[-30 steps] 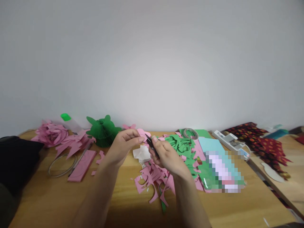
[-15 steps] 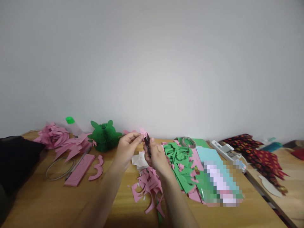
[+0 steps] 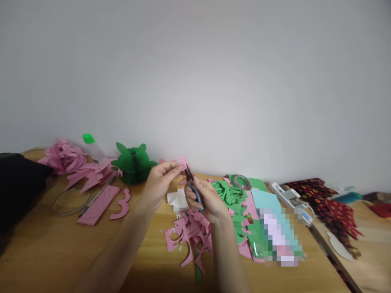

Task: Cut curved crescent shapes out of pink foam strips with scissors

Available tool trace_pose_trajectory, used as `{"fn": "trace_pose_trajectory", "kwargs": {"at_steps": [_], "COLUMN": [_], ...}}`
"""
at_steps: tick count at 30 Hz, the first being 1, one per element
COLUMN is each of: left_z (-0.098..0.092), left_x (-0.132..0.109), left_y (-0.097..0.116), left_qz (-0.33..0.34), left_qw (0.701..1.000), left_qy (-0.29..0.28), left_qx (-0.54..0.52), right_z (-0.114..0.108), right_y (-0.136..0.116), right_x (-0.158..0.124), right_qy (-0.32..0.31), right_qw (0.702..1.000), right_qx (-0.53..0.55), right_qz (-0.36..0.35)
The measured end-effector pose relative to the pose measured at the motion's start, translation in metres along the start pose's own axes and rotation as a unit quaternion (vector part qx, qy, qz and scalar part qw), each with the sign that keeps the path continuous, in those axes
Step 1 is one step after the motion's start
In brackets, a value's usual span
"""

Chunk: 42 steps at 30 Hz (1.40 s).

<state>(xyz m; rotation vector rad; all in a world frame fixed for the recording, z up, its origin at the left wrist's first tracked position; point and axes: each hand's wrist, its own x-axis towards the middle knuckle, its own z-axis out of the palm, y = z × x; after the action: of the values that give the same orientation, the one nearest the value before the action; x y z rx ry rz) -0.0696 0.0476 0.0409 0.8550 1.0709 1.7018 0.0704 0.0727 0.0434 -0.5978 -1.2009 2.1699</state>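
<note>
Between the thumb and fingers of my left hand (image 3: 161, 179) is a small piece of pink paper (image 3: 184, 162), raised above the table near the wall. My right hand (image 3: 206, 197) grips a pair of scissors (image 3: 193, 185) with dark blades pointing up and away from me. The blade tips are at the lower right edge of the pink paper; whether they touch it I cannot tell. Below my hands lie a white crumpled paper (image 3: 177, 200) and a heap of pink paper scraps (image 3: 187, 232). Part of this heap is hidden by my right hand.
Left of my hands stand a green honeycomb paper shape (image 3: 134, 162), a green-capped bottle (image 3: 90, 140), pink strips (image 3: 65, 156) and a wavy pink cutout (image 3: 124, 205). On the right are green scraps (image 3: 230, 193), a tape roll (image 3: 242, 182), blue paper (image 3: 265, 199) and a power strip (image 3: 285, 195).
My view has tilted and shifted slightly. My right hand has turned, so more of the scissors shows. My left hand still pinches the pink paper.
</note>
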Motion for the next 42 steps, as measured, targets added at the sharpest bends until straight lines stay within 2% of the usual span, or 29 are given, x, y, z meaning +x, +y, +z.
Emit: {"fn": "trace_pose_trajectory", "kwargs": {"at_steps": [4, 10, 17, 42], "left_z": [-0.001, -0.001, 0.0004, -0.003], "left_x": [-0.0003, 0.0006, -0.0006, -0.0022], "left_y": [0.0012, 0.0022, 0.0047, 0.0086], "left_qz": [0.012, 0.018, 0.025, 0.027], "left_qw": [1.0, 1.0, 0.999, 0.996], "left_qy": [0.0, 0.002, 0.015, -0.013], "left_qx": [0.002, 0.012, 0.044, 0.086], "right_z": [-0.0013, -0.0048, -0.0062, -0.0047], "right_y": [-0.0002, 0.0024, 0.0019, -0.0027], "right_x": [0.0003, 0.0017, 0.0021, -0.0019], "right_qy": [-0.025, -0.022, -0.008, 0.018], "right_qw": [0.998, 0.996, 0.997, 0.999], "right_qx": [0.052, 0.076, 0.067, 0.002], "right_qz": [0.014, 0.029, 0.032, 0.032]}}
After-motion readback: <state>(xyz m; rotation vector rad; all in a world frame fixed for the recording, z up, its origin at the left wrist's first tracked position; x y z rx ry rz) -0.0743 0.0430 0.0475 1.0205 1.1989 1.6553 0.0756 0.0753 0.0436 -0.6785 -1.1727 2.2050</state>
